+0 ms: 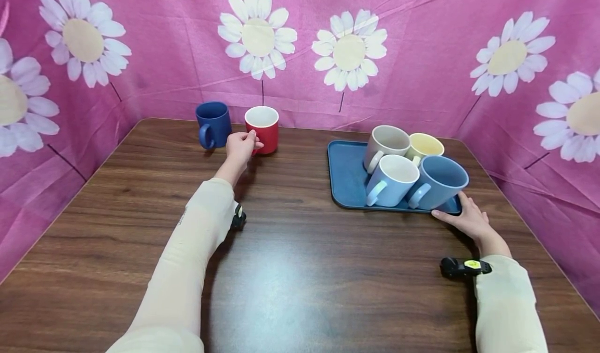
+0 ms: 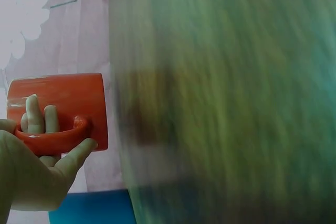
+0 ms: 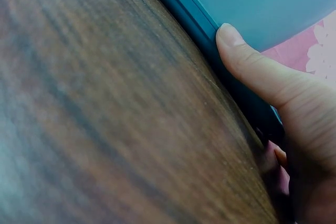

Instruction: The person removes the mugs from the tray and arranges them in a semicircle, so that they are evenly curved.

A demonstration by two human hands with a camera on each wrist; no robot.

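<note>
A red mug with a white inside is in my left hand. In the left wrist view, fingers pass through the mug's handle, and backdrop shows between its base and the tabletop. My right hand grips the near right corner of a dark blue tray; its thumb lies on the rim, while the other fingers are partly hidden. On the tray stand a grey-beige mug, a yellow mug, a light blue mug and a larger grey-blue mug.
To the left of the red mug, a dark blue mug stands near the far edge of the brown wooden table. Behind and beside the table hangs a pink cloth printed with white flowers.
</note>
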